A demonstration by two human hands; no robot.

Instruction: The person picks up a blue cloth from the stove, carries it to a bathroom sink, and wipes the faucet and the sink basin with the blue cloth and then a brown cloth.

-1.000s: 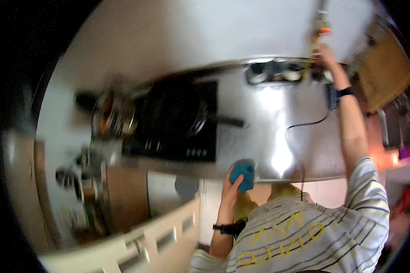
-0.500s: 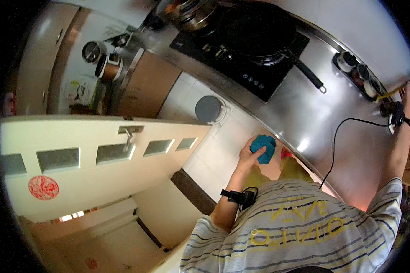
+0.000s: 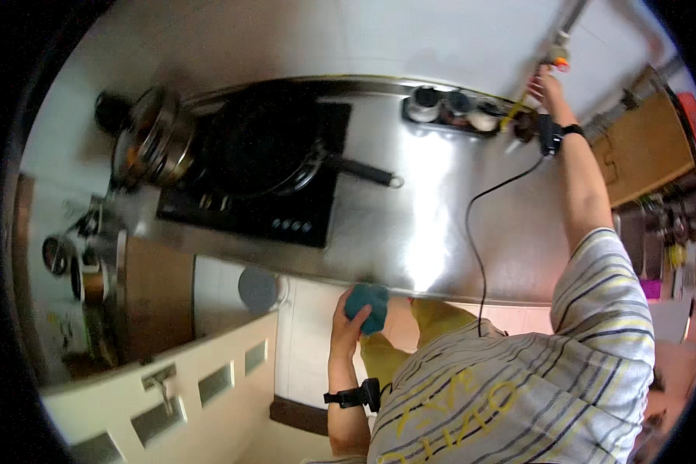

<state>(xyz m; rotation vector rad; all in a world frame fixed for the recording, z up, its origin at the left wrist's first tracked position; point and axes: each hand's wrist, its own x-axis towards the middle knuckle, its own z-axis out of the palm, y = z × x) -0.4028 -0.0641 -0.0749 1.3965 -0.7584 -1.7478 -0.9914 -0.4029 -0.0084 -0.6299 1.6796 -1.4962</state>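
Note:
A crumpled teal cloth [image 3: 368, 308] is clasped in my left hand [image 3: 348, 319], held low beside the counter's front edge. My right hand [image 3: 547, 87] reaches far across to the wall at the back right. Its fingers curl by a pipe fitting with an orange-red knob [image 3: 561, 64]; what they grip is small and blurred. Just below that hand, a thin yellow hose or strip [image 3: 512, 114] runs down toward the seasoning jars [image 3: 456, 107], which stand in a dark tray.
A black frying pan [image 3: 259, 147] sits on the black cooktop [image 3: 286, 213], its handle pointing right. Left of it stands a metal pot [image 3: 158, 139]. A black cable [image 3: 472, 224] crosses the steel counter [image 3: 379, 216]. Near the floor is a grey round-topped stool or bin [image 3: 259, 290]; a white door [image 3: 209, 402] stands lower left.
My view has swung to the right, so the cooktop and counter sit further left. The right hand stays by the wall fitting, now seen with its orange-red knob. My left hand keeps the cloth.

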